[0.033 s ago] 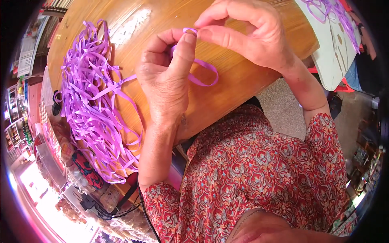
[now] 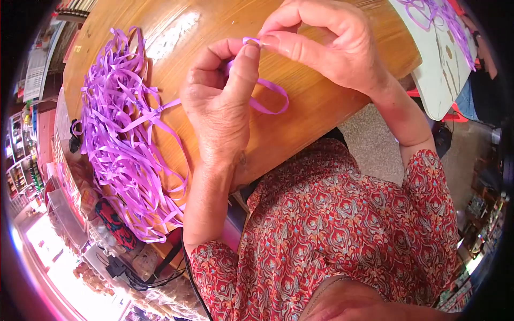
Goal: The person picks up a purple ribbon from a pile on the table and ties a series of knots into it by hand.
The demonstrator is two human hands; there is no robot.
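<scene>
Between the thumb and bent forefinger of my left hand, a narrow purple ribbon is pinched. Its small fold shows just above the thumb tip, and a loop hangs to the right of the hand, over the wooden table. My right hand meets the fold from the right, thumb and forefinger closed on the ribbon's end. The other fingers of the left hand curl inward and hide part of the strip. A large tangled heap of purple ribbon lies left of the left hand, with a strand running toward it.
The wooden table has a curved right edge. Beyond it, a white table carries more purple ribbon, with another person's arm close by. Black cables and bagged goods crowd the lower left.
My right hand's fingertips have shifted very slightly at the ribbon fold. The left hand and the heap look the same.
</scene>
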